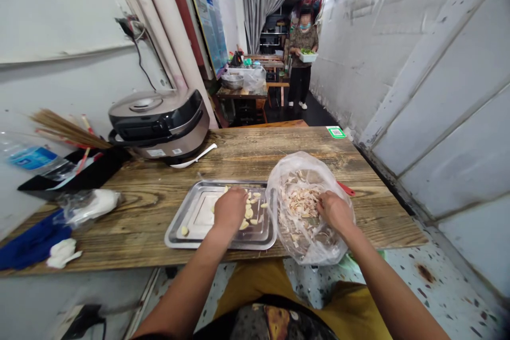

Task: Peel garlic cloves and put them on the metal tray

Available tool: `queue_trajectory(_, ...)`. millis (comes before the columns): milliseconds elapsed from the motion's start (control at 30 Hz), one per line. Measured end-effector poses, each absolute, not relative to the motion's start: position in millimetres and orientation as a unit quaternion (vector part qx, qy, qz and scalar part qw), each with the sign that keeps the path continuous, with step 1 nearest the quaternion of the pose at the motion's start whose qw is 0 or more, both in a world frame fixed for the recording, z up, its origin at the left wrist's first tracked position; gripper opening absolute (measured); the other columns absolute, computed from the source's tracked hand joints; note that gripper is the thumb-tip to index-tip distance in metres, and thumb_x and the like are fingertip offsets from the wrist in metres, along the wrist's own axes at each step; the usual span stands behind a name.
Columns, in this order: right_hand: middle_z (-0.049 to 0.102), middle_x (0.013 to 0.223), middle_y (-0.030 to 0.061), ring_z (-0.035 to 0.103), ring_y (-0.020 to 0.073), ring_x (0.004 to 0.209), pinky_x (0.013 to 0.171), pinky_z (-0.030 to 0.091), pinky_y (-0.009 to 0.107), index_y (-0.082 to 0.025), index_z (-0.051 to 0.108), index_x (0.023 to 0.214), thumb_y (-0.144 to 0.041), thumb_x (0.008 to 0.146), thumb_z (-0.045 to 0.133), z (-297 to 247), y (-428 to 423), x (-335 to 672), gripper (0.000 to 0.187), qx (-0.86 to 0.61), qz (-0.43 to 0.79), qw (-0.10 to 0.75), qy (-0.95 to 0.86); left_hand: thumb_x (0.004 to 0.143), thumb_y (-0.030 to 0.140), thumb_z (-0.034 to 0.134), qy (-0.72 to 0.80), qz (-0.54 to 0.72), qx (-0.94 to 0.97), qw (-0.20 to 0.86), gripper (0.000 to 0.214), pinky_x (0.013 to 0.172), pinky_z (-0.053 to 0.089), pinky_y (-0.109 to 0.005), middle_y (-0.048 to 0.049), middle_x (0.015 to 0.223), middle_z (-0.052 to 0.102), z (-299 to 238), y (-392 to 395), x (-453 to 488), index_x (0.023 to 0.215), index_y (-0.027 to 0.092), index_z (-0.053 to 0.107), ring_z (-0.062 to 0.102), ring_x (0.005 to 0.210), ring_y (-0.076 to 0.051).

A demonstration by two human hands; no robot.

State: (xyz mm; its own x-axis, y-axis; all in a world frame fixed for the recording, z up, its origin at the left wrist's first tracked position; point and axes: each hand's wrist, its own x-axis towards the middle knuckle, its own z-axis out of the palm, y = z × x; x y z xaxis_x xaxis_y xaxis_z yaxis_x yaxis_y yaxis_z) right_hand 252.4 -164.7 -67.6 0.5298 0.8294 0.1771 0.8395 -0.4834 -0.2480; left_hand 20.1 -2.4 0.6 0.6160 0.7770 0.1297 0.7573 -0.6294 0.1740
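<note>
My left hand (231,207) is over a shallow metal tray (187,218), its fingers curled down and closed. What they hold, if anything, is hidden. Peeled garlic cloves (248,213) lie scattered on the tray around it. To the right, a clear plastic bag (314,252) stands open, with a heap of papery garlic skins (300,202) inside. My right hand (333,210) reaches into the bag's right side, fingertips bent together at the edge of the skins. I cannot make out anything between those fingers.
A rice cooker (159,122) and a white spoon (195,158) are behind the tray. A red handle (346,188) sticks out beside the bag. At left are a black chopstick box (95,175) and a blue cloth (35,241). A person (303,42) stands farther back, holding a white container.
</note>
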Motion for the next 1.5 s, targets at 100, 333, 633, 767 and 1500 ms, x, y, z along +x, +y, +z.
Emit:
queue_trajectory(100, 0.06, 0.065, 0.0037, 0.056, 0.0155, 0.061, 0.057, 0.038, 0.025, -0.017, 0.057, 0.072, -0.028, 0.075, 0.05, -70.4, -162.1, 245.9, 0.014, -0.832, 0.072, 0.367, -0.41, 0.083, 0.033, 0.043, 0.358, 0.19, 0.898, 0.174, 0.028, 0.064, 0.036, -0.023, -0.0035, 0.076, 0.065, -2.0, -24.8, 53.1, 0.073, 0.017, 0.065, 0.056, 0.071, -0.015)
queue_trajectory(333, 0.062, 0.067, 0.0008, 0.054, 0.0117, 0.056, 0.053, 0.043, 0.023, -0.016, 0.061, 0.083, -0.037, 0.067, 0.064, -76.3, -159.5, 227.1, 0.026, -0.554, 0.355, 0.709, -0.251, 0.076, 0.022, 0.05, 0.222, 0.244, 0.821, 0.466, 0.02, 0.069, 0.043, -0.023, -0.0029, 0.081, 0.069, -30.3, -72.1, 123.0, 0.085, 0.018, 0.068, 0.059, 0.073, -0.014)
queue_trajectory(633, 0.066, 0.07, 0.0021, 0.057, 0.0137, 0.057, 0.054, 0.046, 0.026, -0.018, 0.066, 0.088, -0.043, 0.071, 0.061, -95.4, -161.3, 223.9, 0.03, -0.546, 0.343, 0.724, -0.245, 0.067, 0.017, 0.061, 0.279, 0.18, 0.582, 0.742, 0.015, 0.056, 0.048, -0.023, -0.0037, 0.063, 0.067, -47.0, -64.7, 128.8, 0.079, 0.01, 0.068, 0.058, 0.051, -0.011)
queue_trajectory(767, 0.068, 0.079, 0.0034, 0.061, 0.0164, 0.066, 0.063, 0.05, 0.03, -0.019, 0.065, 0.092, -0.039, 0.071, 0.062, -99.5, -161.6, 221.3, 0.029, -0.603, 0.255, 0.703, -0.278, 0.064, 0.02, 0.067, 0.298, 0.17, 0.545, 0.766, 0.011, 0.056, 0.049, -0.023, -0.0022, 0.056, 0.065, -55.8, -65.5, 127.8, 0.071, 0.01, 0.067, 0.058, 0.049, -0.011)
queue_trajectory(1500, 0.068, 0.098, 0.0022, 0.061, 0.0209, 0.092, 0.086, 0.046, 0.038, -0.028, 0.067, 0.097, -0.031, 0.078, 0.057, -77.6, -177.9, 210.3, 0.022, -0.677, 0.1, 0.581, -0.441, 0.055, 0.031, 0.075, 0.279, 0.167, 0.522, 0.789, 0.03, 0.058, 0.05, -0.023, -0.0031, 0.06, 0.065, -37.2, -66.6, 108.7, 0.074, 0.009, 0.067, 0.058, 0.053, -0.009)
